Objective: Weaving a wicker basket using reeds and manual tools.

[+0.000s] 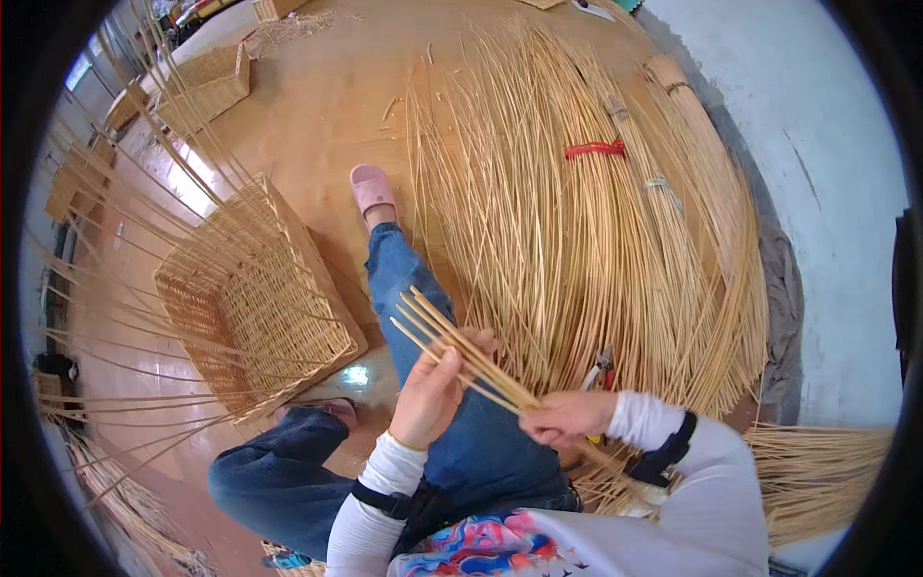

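Observation:
Several tan wicker rods (492, 377) lie across my lap in both hands, their tips fanned out up and to the left. My left hand (428, 394) is closed around the rods near those tips, thumb on top. Farther down the same rods, my right hand (569, 415) grips them in a fist, and their other ends run back under my right forearm. To the left sits a half-woven wicker basket (279, 317), tilted, with long unwoven stakes (125, 317) spreading from its rim toward the left.
Long bundles of loose rods (577, 240) cover the floor at the right, one tied with a red band (594, 150). Pruning shears (600, 367) with red handles lie by my right knee. Another wicker basket (207, 87) stands far left. A pale wall (798, 125) bounds the right side.

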Demonstrator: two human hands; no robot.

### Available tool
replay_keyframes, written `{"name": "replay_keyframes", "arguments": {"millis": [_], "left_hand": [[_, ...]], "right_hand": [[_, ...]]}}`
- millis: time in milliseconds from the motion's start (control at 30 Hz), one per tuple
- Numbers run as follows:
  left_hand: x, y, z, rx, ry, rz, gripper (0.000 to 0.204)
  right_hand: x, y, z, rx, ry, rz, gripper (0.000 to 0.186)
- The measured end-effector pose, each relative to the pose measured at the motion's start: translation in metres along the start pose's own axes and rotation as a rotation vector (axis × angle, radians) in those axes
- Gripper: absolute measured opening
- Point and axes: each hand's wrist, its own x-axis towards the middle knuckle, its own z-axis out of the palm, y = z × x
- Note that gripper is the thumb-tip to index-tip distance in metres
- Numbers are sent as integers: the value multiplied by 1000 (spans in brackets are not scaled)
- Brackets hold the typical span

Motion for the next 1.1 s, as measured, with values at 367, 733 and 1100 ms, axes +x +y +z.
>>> {"name": "replay_keyframes", "arguments": {"millis": [367, 733, 1100], "left_hand": [[22, -22, 6, 74, 335, 251, 24], [29, -14, -1, 37, 519, 48, 25], [-13, 2, 9, -44, 507, 89, 18]], "right_hand": [[45, 251, -159, 220, 1127, -90, 46], [93, 337, -261, -201, 1437, 407, 114], [32, 183, -114, 200, 1244, -544, 57]]}}
